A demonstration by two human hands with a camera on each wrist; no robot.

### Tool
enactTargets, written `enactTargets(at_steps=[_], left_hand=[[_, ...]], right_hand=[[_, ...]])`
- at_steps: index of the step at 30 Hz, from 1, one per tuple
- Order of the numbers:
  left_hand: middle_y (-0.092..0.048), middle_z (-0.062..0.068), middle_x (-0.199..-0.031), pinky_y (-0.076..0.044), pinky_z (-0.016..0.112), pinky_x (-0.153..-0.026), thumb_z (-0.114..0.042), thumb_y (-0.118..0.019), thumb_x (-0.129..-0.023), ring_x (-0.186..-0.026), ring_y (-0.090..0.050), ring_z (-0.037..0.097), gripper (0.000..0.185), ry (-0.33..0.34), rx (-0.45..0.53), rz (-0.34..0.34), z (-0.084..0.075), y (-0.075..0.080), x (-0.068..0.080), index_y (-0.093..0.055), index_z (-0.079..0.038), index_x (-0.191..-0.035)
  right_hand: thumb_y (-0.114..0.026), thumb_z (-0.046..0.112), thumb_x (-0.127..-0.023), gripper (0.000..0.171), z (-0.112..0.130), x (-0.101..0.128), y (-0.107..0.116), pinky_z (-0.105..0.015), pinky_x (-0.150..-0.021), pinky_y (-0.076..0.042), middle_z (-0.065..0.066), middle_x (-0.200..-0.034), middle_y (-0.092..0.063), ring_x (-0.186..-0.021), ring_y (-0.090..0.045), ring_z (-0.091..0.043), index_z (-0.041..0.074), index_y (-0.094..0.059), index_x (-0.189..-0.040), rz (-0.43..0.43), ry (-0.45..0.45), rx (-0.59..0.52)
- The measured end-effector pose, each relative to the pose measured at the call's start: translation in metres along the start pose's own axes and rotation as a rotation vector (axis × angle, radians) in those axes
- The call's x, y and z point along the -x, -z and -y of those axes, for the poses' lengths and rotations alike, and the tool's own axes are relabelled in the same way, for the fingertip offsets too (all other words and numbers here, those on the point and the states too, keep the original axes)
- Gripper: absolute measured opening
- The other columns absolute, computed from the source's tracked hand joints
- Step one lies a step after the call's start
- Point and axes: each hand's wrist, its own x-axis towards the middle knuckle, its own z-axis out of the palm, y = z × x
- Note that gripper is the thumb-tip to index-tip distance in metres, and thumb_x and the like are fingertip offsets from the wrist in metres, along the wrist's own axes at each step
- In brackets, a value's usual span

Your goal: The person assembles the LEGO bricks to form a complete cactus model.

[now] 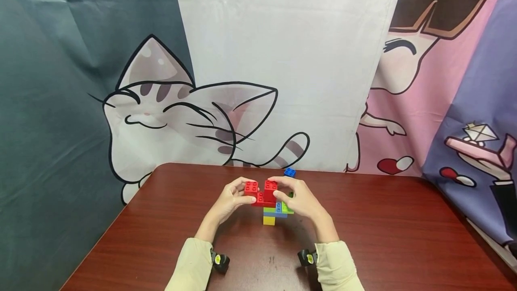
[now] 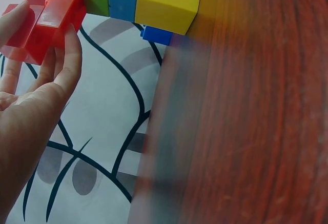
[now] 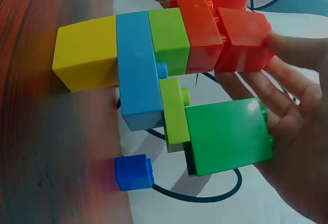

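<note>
In the head view, my left hand point(image 1: 233, 201) pinches a red brick point(image 1: 251, 189) at the left end of a long red brick point(image 1: 263, 203). My right hand point(image 1: 303, 197) holds a second red brick point(image 1: 270, 188) at the other end, its thumb on the near side. Under the long brick is a light green brick point(image 3: 169, 39), then a blue brick point(image 3: 137, 75) and a yellow brick point(image 3: 84, 55) at the bottom. A thin lime brick point(image 3: 175, 108) and a dark green brick point(image 3: 228, 137) sit on the blue one's side.
Behind the build, a separate small blue brick point(image 1: 289, 173) lies near the far edge of the brown table point(image 1: 383, 232). A printed cloth point(image 1: 291, 57) with a cartoon cat hangs beyond that edge.
</note>
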Motion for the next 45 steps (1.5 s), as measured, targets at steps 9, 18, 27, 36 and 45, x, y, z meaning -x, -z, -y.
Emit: enactTargets(at_steps=[9, 18, 27, 36, 45], left_hand=[[-0.06, 0.02, -0.12, -0.058, 0.027, -0.083, -0.001, -0.069, -0.083, -0.095, -0.068, 0.009, 0.053, 0.001, 0.017, 0.004, 0.001, -0.003, -0.001, -0.046, 0.006, -0.131], [-0.065, 0.001, -0.112, -0.058, 0.027, -0.085, -0.001, -0.067, -0.085, -0.097, -0.067, 0.01, 0.051, 0.003, 0.008, 0.003, 0.003, -0.002, 0.0, -0.046, 0.006, -0.131], [-0.065, 0.004, -0.114, -0.058, 0.027, -0.086, -0.001, -0.068, -0.085, -0.097, -0.067, 0.01, 0.051, 0.008, 0.015, 0.002, 0.004, -0.002, 0.002, -0.048, 0.006, -0.131], [-0.065, 0.007, -0.115, -0.058, 0.026, -0.085, 0.001, -0.065, -0.085, -0.096, -0.068, 0.008, 0.052, 0.006, 0.036, 0.005, 0.002, 0.0, 0.003, -0.045, 0.008, -0.133], [-0.065, -0.005, -0.112, -0.057, 0.027, -0.088, -0.002, -0.067, -0.086, -0.099, -0.066, 0.01, 0.053, 0.015, 0.038, 0.013, 0.003, 0.001, 0.001, -0.046, 0.006, -0.134]], right_hand=[[-0.07, 0.025, -0.089, 0.037, -0.007, -0.001, -0.003, -0.033, -0.081, -0.058, -0.007, -0.119, -0.07, -0.105, -0.066, -0.023, 0.017, -0.065, -0.125, -0.049, -0.033, -0.07], [-0.072, 0.024, -0.087, 0.039, -0.012, -0.001, -0.002, -0.027, -0.077, -0.057, -0.01, -0.117, -0.07, -0.104, -0.063, -0.025, 0.016, -0.066, -0.125, -0.026, -0.074, -0.14], [-0.073, 0.024, -0.087, 0.039, -0.01, 0.001, 0.0, -0.03, -0.078, -0.059, -0.012, -0.119, -0.069, -0.106, -0.064, -0.026, 0.015, -0.066, -0.124, 0.001, -0.084, -0.177], [-0.072, 0.021, -0.087, 0.039, -0.01, -0.001, -0.003, -0.028, -0.077, -0.058, -0.012, -0.117, -0.069, -0.102, -0.063, -0.024, 0.014, -0.065, -0.125, 0.004, -0.078, -0.202], [-0.075, 0.019, -0.085, 0.038, -0.008, -0.002, 0.0, -0.028, -0.073, -0.055, -0.011, -0.103, -0.07, -0.089, -0.061, -0.019, 0.013, -0.068, -0.121, -0.011, -0.076, -0.158]])
